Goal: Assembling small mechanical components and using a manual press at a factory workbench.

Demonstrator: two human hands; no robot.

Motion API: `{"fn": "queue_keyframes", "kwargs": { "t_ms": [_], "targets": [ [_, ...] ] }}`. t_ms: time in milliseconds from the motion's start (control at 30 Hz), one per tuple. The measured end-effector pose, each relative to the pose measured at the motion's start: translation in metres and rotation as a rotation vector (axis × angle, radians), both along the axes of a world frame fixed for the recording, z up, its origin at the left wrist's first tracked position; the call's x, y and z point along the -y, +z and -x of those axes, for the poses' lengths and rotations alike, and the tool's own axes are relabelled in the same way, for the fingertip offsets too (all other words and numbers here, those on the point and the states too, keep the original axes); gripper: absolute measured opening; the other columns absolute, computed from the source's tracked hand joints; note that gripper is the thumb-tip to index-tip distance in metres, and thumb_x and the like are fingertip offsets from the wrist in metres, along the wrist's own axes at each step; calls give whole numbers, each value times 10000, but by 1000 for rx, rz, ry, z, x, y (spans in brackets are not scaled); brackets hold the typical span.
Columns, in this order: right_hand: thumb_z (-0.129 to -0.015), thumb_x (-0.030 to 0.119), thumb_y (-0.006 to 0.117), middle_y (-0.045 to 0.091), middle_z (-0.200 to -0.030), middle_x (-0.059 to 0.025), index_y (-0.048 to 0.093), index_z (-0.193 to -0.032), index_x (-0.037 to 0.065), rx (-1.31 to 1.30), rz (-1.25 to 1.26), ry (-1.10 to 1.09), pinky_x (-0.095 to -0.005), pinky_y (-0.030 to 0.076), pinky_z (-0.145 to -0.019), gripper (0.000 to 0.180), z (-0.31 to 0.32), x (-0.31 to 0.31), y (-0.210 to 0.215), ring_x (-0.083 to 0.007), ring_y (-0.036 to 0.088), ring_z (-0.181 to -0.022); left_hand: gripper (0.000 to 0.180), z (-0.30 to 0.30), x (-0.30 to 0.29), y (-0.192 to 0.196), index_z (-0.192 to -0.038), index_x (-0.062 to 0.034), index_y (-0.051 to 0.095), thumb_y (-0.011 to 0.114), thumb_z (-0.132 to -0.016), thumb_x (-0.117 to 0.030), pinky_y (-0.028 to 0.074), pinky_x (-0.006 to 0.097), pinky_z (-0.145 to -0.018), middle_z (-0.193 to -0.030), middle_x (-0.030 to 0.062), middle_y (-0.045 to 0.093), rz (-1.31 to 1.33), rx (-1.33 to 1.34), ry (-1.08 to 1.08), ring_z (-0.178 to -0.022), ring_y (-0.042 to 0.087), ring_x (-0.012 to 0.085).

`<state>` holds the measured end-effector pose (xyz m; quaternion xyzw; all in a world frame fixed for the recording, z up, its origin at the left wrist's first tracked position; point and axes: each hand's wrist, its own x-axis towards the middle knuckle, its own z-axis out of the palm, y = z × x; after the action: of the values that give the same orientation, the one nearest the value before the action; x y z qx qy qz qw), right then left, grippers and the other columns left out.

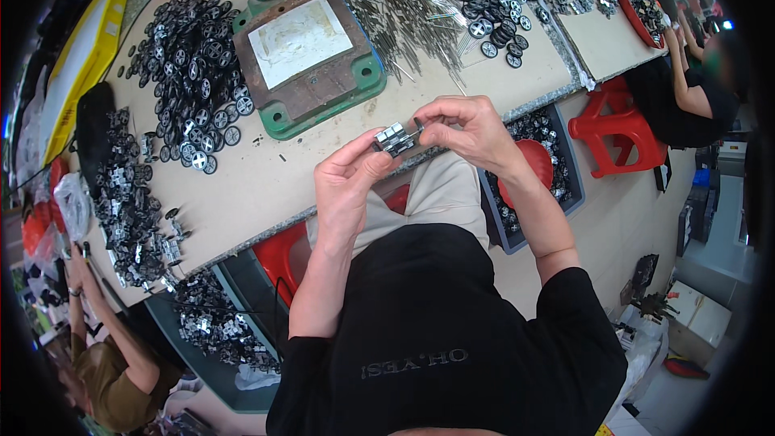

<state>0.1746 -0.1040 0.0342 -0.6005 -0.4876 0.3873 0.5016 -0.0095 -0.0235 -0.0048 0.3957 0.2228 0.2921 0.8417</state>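
Note:
My left hand (345, 186) pinches a small silver-and-black blocky part (392, 139) between thumb and fingers, above the near edge of the table. My right hand (470, 136) is closed on a small black wheel (417, 125), seen edge-on. A thin metal rod seems to run from the wheel toward the blocky part; whether it sits inside that part is too small to tell. Just beyond my hands stands a green press base (367, 73) with a pale worn plate (300, 40) on top.
Black wheels (190, 73) and silver-black parts (129, 202) are heaped on the table's left. Metal rods (395, 8) lie behind the press, with more wheels (496, 20) to their right. Bins (577, 186) (169, 315) flank my legs. A red stool (605, 129) and two other people are nearby.

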Motion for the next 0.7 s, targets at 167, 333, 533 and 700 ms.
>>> {"fn": "queue_keyframes", "kwargs": {
  "t_ms": [167,333,533,700],
  "targets": [
    [-812,73,633,600,-735,-19,652,-922,-23,-145,-59,-3,-187,435,-568,147,-1,0,-3,-65,539,-632,315,-4,-2,-2,-1140,59,535,588,-837,-8,548,329,-804,-1047,159,608,18,-14,14,-900,626,209],
    [-863,168,599,601,-726,-2,627,-1006,6,37,392,43,-189,424,-548,218,-4,1,0,-45,517,-625,315,-1,-1,-1,-1145,54,534,585,-842,-18,543,337,-812,-1047,163,607,-38,-37,-16,-914,622,214],
    [-790,130,674,610,-766,-32,629,-1025,36,-112,9,24,-209,423,-548,257,3,-2,2,-58,512,-612,294,-4,-1,5,-1142,38,509,548,-851,11,508,351,-865,-1061,147,592,42,40,-53,-975,594,209],
    [-711,100,712,634,-856,-80,571,-1152,53,466,-98,194,-258,450,-577,465,0,-22,33,-119,542,-623,341,-7,-26,34,-1087,-1,557,659,-762,-23,472,240,-781,-907,33,639,-550,-311,-229,-837,588,79]
  ]
}}
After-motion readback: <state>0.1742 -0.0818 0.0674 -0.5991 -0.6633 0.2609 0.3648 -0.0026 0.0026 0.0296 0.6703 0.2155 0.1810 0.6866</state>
